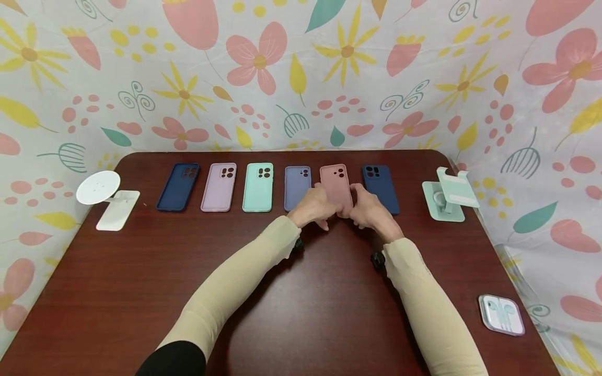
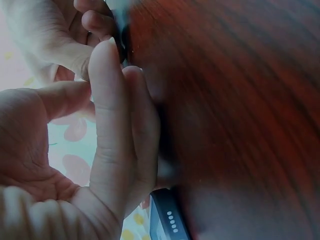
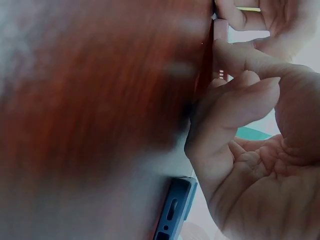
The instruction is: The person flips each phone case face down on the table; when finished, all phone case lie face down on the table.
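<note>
A pink phone case [image 1: 336, 183] lies on the table in a row of cases, camera holes at its far end. My left hand [image 1: 315, 206] grips its near left corner, and my right hand [image 1: 371, 210] pinches the near right corner. Both thumbs meet the near edge. In the right wrist view, a strip of the pink case [image 3: 220, 62] shows past the fingers; most of it is hidden. A periwinkle phone case [image 1: 297, 183] lies left of it, partly behind my left hand. On the right is a navy phone case [image 1: 383, 188], close to my right hand.
Further left lie mint [image 1: 258, 190], lilac [image 1: 218, 190] and dark blue [image 1: 177, 188] phone cases. A white stand [image 1: 117, 211] is at the table's left edge, a mint stand [image 1: 447, 198] at the right. Boxed earphones [image 1: 501, 314] lie near the right edge. Patterned cloth [image 1: 263, 115] surrounds the table [image 1: 301, 313].
</note>
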`<state>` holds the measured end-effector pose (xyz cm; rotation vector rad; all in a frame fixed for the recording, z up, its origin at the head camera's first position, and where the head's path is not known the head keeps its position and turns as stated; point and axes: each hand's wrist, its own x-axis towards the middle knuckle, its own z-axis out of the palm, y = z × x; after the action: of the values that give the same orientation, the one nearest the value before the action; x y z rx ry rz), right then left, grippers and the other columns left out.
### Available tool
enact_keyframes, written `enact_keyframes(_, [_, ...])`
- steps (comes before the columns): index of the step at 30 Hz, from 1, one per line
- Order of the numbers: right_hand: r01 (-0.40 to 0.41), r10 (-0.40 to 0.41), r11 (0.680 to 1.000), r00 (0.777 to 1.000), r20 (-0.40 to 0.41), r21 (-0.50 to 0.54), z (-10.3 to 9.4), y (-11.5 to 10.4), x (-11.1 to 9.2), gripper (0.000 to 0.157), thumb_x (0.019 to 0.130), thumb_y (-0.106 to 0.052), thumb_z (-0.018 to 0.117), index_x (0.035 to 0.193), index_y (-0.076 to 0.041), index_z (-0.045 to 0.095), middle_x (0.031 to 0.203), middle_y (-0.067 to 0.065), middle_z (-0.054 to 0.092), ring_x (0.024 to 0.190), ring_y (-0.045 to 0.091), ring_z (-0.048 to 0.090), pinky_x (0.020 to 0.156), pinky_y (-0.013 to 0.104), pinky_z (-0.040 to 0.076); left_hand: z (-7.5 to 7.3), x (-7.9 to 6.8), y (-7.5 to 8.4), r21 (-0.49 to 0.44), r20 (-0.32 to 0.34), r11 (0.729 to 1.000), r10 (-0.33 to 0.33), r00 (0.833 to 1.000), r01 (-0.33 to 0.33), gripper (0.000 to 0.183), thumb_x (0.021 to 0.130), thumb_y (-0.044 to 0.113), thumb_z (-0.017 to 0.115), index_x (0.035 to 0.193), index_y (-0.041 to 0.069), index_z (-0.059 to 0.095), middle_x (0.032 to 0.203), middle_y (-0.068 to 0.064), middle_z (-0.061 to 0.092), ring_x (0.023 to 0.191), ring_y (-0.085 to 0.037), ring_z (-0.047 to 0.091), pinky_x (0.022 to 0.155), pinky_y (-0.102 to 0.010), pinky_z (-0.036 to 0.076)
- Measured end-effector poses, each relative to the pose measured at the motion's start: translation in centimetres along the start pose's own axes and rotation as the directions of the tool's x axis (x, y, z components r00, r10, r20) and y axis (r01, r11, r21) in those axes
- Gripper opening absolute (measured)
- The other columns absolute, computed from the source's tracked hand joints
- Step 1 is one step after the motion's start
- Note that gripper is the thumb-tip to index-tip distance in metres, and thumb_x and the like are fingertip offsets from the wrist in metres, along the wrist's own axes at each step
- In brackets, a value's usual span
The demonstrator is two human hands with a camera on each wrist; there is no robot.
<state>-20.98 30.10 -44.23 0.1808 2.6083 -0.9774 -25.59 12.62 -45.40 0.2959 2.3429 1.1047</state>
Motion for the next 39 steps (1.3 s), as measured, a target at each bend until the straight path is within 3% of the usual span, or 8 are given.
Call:
enact_keyframes(4, [0.018, -0.018, 1.000, 1.000, -0.022, 0.024, 0.0, 0.1, -0.4, 0.088, 0.099, -0.020, 0.077, 0.168, -0.008, 0.024, 0.090, 0.016, 0.068, 0.065, 0.022, 0.067, 0.058, 0.030, 0.056, 0.0, -1.5, 1.3, -0.024, -0.028, 1.000, -0.008, 1.000, 0.007, 0.093, 0.093, 0.043, 0.078, 0.158, -0.008, 0.035, 0.102, -0.017, 0.065, 0.051, -0.024, 0.074, 0.059, -0.037, 0.067])
enact_keyframes(14, [0.097, -0.096, 0.995, 0.993, -0.064, 0.025, -0.2, -0.4, -1.6, 0.092, 0.101, -0.015, 0.077, 0.171, -0.011, 0.016, 0.097, 0.017, 0.070, 0.064, 0.021, 0.063, 0.061, 0.030, 0.052, 0.6, -1.0, 1.4, 0.013, -0.070, 1.000, 0.008, 0.998, -0.007, 0.102, 0.096, 0.068, 0.070, 0.154, -0.010, 0.041, 0.085, -0.019, 0.070, 0.048, -0.027, 0.073, 0.059, -0.036, 0.065])
enact_keyframes(17, [0.127, -0.125, 0.992, 0.989, -0.084, 0.014, -0.2, -0.5, -1.8, 0.093, 0.101, -0.016, 0.078, 0.171, -0.011, 0.017, 0.097, 0.017, 0.071, 0.064, 0.020, 0.064, 0.062, 0.029, 0.052, 0.7, -0.8, 1.4, 0.004, -0.069, 1.000, 0.010, 0.998, -0.010, 0.086, 0.096, 0.066, 0.070, 0.139, -0.007, 0.053, 0.079, -0.016, 0.068, 0.045, -0.024, 0.070, 0.057, -0.038, 0.065])
enact_keyframes(20, [0.137, -0.136, 0.990, 0.986, -0.101, 0.011, -0.2, -0.4, -1.9, 0.094, 0.100, -0.018, 0.079, 0.171, -0.012, 0.019, 0.093, 0.016, 0.069, 0.065, 0.021, 0.064, 0.062, 0.030, 0.051, 0.7, -0.6, 1.4, -0.025, -0.059, 0.999, 0.018, 0.998, -0.020, 0.062, 0.097, 0.061, 0.069, 0.107, -0.001, 0.065, 0.068, -0.010, 0.061, 0.042, -0.022, 0.066, 0.055, -0.039, 0.066])
enact_keyframes(24, [0.128, -0.126, 0.992, 0.988, -0.085, 0.019, 0.0, -0.1, -1.6, 0.095, 0.101, -0.020, 0.079, 0.172, -0.011, 0.017, 0.090, 0.015, 0.067, 0.065, 0.021, 0.065, 0.062, 0.031, 0.052, 0.4, -0.9, 1.3, -0.134, 0.009, 0.991, 0.034, 0.999, -0.033, 0.049, 0.098, 0.052, 0.065, 0.078, 0.007, 0.067, 0.064, -0.005, 0.056, 0.044, -0.018, 0.064, 0.057, -0.039, 0.067])
enact_keyframes(26, [0.114, -0.112, 0.993, 0.991, -0.066, 0.024, 0.0, 0.0, -1.4, 0.096, 0.101, -0.023, 0.079, 0.173, -0.010, 0.016, 0.090, 0.014, 0.067, 0.064, 0.022, 0.064, 0.061, 0.031, 0.053, 0.0, -1.1, 1.2, -0.199, 0.066, 0.979, 0.049, 0.997, -0.035, 0.046, 0.099, 0.048, 0.061, 0.078, 0.008, 0.066, 0.069, -0.007, 0.058, 0.048, -0.016, 0.064, 0.059, -0.038, 0.068])
enact_keyframes(32, [0.056, -0.056, 0.998, 0.998, -0.022, 0.007, 0.1, -0.2, -0.7, 0.100, 0.101, -0.034, 0.079, 0.173, -0.008, 0.015, 0.087, 0.012, 0.065, 0.060, 0.020, 0.063, 0.060, 0.031, 0.055, -1.5, -1.6, 0.7, -0.363, 0.194, 0.931, 0.049, 0.980, 0.025, 0.052, 0.107, 0.049, 0.057, 0.100, -0.002, 0.066, 0.095, -0.020, 0.069, 0.060, -0.017, 0.072, 0.062, -0.031, 0.068])
enact_keyframes(39, [0.018, -0.018, 1.000, 1.000, 0.012, -0.009, 0.3, -0.5, -0.2, 0.096, 0.101, -0.039, 0.078, 0.171, -0.007, 0.020, 0.100, 0.015, 0.065, 0.065, 0.022, 0.067, 0.063, 0.032, 0.058, -2.9, -1.7, 0.4, -0.391, 0.198, 0.919, 0.027, 0.980, 0.054, 0.053, 0.110, 0.046, 0.061, 0.121, -0.005, 0.067, 0.091, -0.016, 0.069, 0.060, -0.014, 0.069, 0.057, -0.025, 0.064])
